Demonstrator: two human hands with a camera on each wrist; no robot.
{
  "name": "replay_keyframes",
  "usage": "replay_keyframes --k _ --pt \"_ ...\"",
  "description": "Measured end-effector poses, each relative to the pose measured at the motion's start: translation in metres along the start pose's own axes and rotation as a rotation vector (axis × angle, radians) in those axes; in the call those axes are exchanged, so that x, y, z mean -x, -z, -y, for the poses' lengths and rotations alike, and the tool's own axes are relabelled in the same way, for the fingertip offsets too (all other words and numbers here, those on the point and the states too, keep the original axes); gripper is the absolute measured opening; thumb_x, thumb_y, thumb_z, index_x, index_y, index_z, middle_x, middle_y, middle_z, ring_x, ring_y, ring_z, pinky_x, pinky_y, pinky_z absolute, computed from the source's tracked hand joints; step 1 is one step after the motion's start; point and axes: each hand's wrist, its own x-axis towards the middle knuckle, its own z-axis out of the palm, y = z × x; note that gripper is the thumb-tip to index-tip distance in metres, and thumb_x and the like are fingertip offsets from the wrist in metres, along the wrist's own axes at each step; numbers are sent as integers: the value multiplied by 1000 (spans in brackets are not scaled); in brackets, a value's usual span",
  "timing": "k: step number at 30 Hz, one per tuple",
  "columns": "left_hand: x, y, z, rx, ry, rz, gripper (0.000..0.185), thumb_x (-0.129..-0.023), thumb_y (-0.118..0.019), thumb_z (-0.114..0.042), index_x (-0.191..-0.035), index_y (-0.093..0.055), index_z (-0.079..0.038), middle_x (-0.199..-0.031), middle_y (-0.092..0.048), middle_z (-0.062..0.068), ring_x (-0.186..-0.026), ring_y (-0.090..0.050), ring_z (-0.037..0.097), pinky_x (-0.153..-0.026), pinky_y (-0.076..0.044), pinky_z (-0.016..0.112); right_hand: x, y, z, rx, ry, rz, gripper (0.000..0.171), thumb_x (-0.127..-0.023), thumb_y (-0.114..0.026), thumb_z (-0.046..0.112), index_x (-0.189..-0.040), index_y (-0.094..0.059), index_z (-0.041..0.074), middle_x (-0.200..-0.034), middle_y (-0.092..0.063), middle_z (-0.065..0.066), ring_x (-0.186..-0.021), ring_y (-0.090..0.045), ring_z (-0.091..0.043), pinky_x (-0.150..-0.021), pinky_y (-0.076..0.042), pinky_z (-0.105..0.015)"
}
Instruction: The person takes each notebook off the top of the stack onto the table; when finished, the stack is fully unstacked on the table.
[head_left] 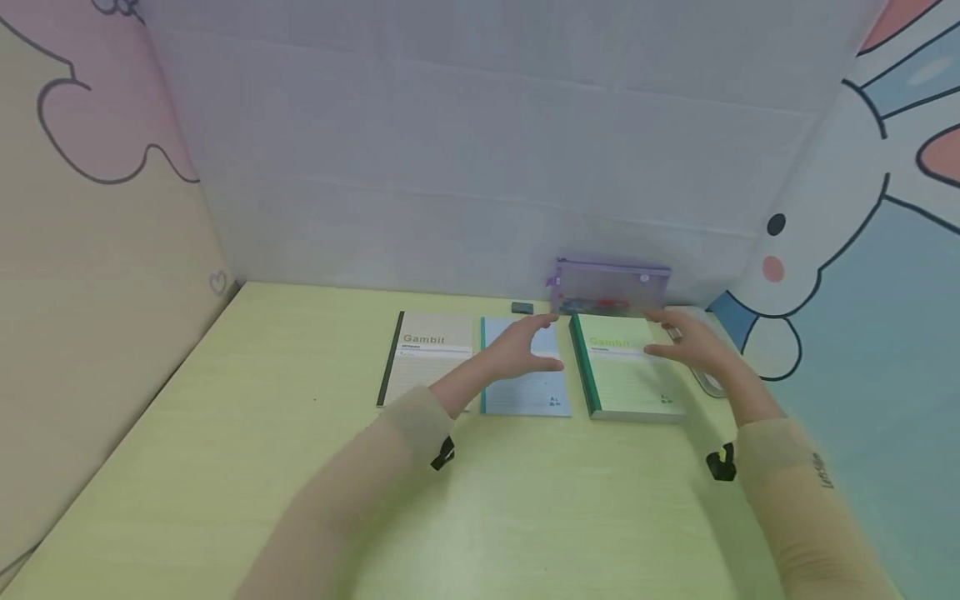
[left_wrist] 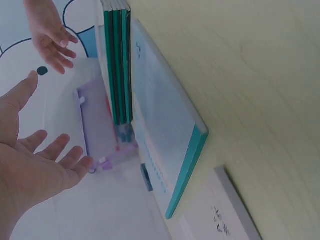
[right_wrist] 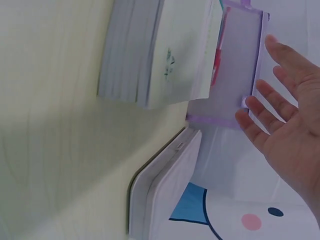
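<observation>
A stack of several notebooks with green spines [head_left: 622, 379] lies at the right; its top cover reads "Gambit". My left hand [head_left: 519, 348] is held over the blue notebook [head_left: 528, 396], left of the stack, fingers spread and holding nothing. Above the stack's right edge is my right hand [head_left: 692, 340], its fingers apart and likewise holding nothing. In the left wrist view, a gap separates the left hand [left_wrist: 42, 167] from the stack [left_wrist: 117, 65]. The right wrist view shows the right hand [right_wrist: 295, 107] apart from the stack [right_wrist: 175, 60].
A pale notebook with a black spine [head_left: 423, 358] lies at the left of the row. Behind stand a small dark eraser-like block [head_left: 522, 308] and a purple translucent pencil case [head_left: 611, 282]. A white rounded case [right_wrist: 167, 185] sits right of the stack, beside the wall.
</observation>
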Motion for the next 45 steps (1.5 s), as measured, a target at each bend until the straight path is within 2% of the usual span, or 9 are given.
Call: replay_keyframes --k 7,10,18,23,30,36,45 --pt "-15 -30 -7 37 11 16 88 -82 -73 -38 -151 -23 -15 -153 -29 5 -140 -28 26 -112 -28 43 7 -5 -25 -10 3 40 75 -88 -67 29 -146 -30 -1 -148 -26 -30 -128 -33 -51 -99 -37 -59" --pt "-20 -42 -8 34 26 21 90 -81 -73 -38 -151 -22 -16 -154 -28 4 -141 -27 24 -113 -27 40 8 -8 -33 -23 -17 70 78 -88 -67 32 -146 -28 -2 -148 -25 -30 -129 -32 -51 -99 -37 -59" --pt "-32 -71 -8 1 53 56 87 -81 -74 -38 -150 -25 -16 -153 -31 2 -138 -33 21 -110 -31 34 12 -21 -58 -41 -81 122 87 -82 -72 41 -147 -29 2 -145 -31 -29 -128 -35 -48 -99 -37 -59" --pt "-33 -84 -9 -78 65 85 89 -79 -75 -39 -149 -26 -14 -152 -33 2 -138 -33 20 -111 -30 31 12 -29 -65 -52 -102 130 89 -80 -72 44 -147 -29 3 -144 -32 -30 -126 -37 -48 -99 -34 -61" --pt "-32 -92 -9 -195 94 106 90 -79 -74 -45 -150 -26 -17 -151 -34 0 -136 -37 19 -109 -33 34 13 -34 -65 -61 -124 132 86 -82 -70 46 -146 -31 4 -143 -34 -30 -126 -38 -47 -99 -33 -63" --pt "-31 -92 -9 -187 86 111 90 -78 -75 -44 -150 -27 -19 -152 -33 -1 -136 -36 19 -109 -33 37 14 -35 -64 -36 -153 131 87 -80 -68 52 -146 -32 7 -142 -36 -29 -125 -38 -47 -98 -33 -65" --pt "-30 -90 -7 -153 57 115 91 -77 -75 -45 -150 -26 -20 -152 -33 -2 -137 -35 19 -110 -32 37 18 -32 -63 0 -120 91 84 -79 -71 49 -144 -36 7 -135 -44 -30 -119 -46 -45 -92 -41 -59"
